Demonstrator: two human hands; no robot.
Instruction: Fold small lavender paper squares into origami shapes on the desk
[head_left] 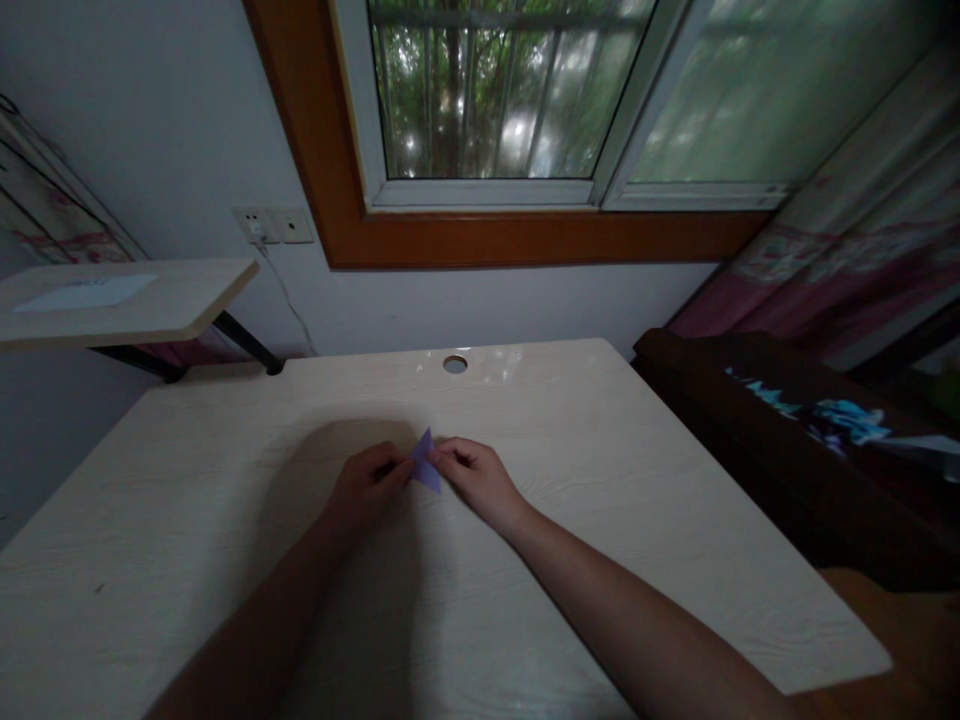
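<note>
A small folded piece of purple paper (425, 467), shaped like a pointed triangle, is held just above the pale wooden table (225, 480) near its middle. My left hand (367, 487) pinches the paper's left side with curled fingers. My right hand (476, 478) pinches its right side, fingers closed on it. Both forearms reach in from the lower edge of the view.
A round cable hole (454, 364) sits near the table's far edge, below a window with a brown frame (480, 238). A smaller side table (120, 300) with a white sheet stands at the left. Dark furniture (787, 440) with blue clutter borders the right.
</note>
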